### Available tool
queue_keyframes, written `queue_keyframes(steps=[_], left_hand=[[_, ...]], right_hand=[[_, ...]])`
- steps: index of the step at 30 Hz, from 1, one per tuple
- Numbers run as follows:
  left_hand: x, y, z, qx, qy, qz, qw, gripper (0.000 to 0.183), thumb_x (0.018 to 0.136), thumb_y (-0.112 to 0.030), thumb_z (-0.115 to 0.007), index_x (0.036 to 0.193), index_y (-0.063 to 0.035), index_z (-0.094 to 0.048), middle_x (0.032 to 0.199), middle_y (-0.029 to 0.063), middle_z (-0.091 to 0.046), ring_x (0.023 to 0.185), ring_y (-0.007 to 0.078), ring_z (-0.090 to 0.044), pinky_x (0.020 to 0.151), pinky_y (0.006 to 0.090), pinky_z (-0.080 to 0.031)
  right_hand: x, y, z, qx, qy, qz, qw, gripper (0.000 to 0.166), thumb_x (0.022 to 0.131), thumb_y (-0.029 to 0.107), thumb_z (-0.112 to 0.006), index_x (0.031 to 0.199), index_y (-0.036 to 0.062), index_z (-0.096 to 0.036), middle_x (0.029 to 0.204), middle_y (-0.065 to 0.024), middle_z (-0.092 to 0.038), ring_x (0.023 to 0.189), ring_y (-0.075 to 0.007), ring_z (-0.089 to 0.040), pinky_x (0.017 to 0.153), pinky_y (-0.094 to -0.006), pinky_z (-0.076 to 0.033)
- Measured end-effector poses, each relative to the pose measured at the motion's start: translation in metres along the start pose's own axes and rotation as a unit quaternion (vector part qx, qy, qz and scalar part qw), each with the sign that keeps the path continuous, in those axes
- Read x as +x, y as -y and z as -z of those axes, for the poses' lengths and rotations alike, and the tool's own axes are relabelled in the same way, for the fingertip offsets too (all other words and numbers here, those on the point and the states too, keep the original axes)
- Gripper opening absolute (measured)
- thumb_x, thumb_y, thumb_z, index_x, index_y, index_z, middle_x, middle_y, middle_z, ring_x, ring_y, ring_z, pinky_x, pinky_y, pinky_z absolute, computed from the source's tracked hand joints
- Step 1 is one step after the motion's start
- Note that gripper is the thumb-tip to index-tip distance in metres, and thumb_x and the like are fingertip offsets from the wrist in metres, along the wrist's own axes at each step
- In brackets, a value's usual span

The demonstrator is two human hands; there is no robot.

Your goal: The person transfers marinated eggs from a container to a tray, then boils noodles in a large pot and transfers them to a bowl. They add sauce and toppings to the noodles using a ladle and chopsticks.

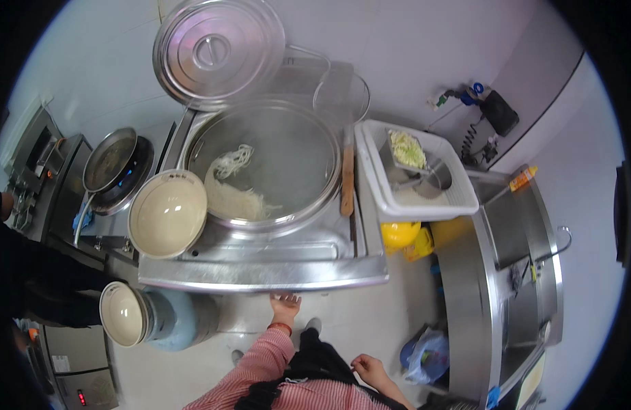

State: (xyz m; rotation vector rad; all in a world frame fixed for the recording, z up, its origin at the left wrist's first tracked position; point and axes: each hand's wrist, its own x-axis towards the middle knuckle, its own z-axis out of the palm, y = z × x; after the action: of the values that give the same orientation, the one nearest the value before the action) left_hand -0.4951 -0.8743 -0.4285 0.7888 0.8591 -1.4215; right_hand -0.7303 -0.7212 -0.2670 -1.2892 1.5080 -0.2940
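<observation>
My left hand [285, 304] reaches to the front edge of the steel cooker, fingertips partly hidden beneath its rim; what they touch cannot be told. Near my waist, my right hand [367, 368] hangs with curled fingers, and no object shows in it. A large round pot [295, 169] of steaming water is set in the cooker, with pale noodles [233, 197] at its left side. At the cooker's left front sits an empty cream bowl [168, 214]. More cream bowls [123, 313] are stacked below, by a blue-grey cylinder. A wooden-handled tool [348, 179] lies along the pot's right side.
A steel lid [213, 51] leans behind the pot. On the left, a frying pan [109, 160] sits over a lit burner, near a person in dark clothes [49, 282]. A white tub [428, 209] holds shredded vegetables. Steel sinks [515, 225] and a lined bin [425, 356] are at right.
</observation>
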Motion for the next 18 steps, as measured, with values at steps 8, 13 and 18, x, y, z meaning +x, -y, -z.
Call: queue_keyframes(steps=[8, 13, 18], left_hand=[[0.05, 0.013, -0.001, 0.047, 0.179, -0.109, 0.977, 0.054, 0.074, -0.052, -0.027, 0.112, -0.0156, -0.041, 0.116, 0.0057, -0.041, 0.104, 0.0285, -0.038, 0.088, 0.0475, -0.028], [0.088, 0.004, 0.038, 0.258, 0.174, -0.194, 0.93, 0.051, 0.078, -0.048, -0.025, 0.114, -0.015, -0.04, 0.121, 0.0053, -0.036, 0.11, 0.0277, -0.031, 0.091, 0.0438, -0.024], [0.058, 0.013, 0.019, 0.643, 0.115, -0.379, 0.656, 0.047, 0.077, -0.045, -0.032, 0.108, -0.0123, -0.045, 0.114, 0.0065, -0.042, 0.104, 0.0252, -0.039, 0.084, 0.0421, -0.032]], right_hand=[[0.073, 0.035, 0.107, 0.045, -0.053, 0.095, 0.993, 0.01, 0.079, 0.005, -0.045, 0.075, -0.0025, -0.05, 0.067, -0.0062, -0.056, 0.064, -0.0126, -0.057, 0.056, -0.0213, -0.045], [0.12, 0.089, 0.12, 0.054, -0.075, 0.179, 0.979, 0.008, 0.077, 0.006, -0.048, 0.075, -0.0004, -0.052, 0.067, -0.0083, -0.057, 0.062, -0.0137, -0.058, 0.053, -0.0223, -0.045], [0.195, 0.104, 0.13, 0.0, -0.105, 0.286, 0.952, 0.007, 0.078, 0.004, -0.045, 0.081, -0.0003, -0.05, 0.072, -0.0048, -0.054, 0.066, -0.0097, -0.054, 0.056, -0.0206, -0.043]])
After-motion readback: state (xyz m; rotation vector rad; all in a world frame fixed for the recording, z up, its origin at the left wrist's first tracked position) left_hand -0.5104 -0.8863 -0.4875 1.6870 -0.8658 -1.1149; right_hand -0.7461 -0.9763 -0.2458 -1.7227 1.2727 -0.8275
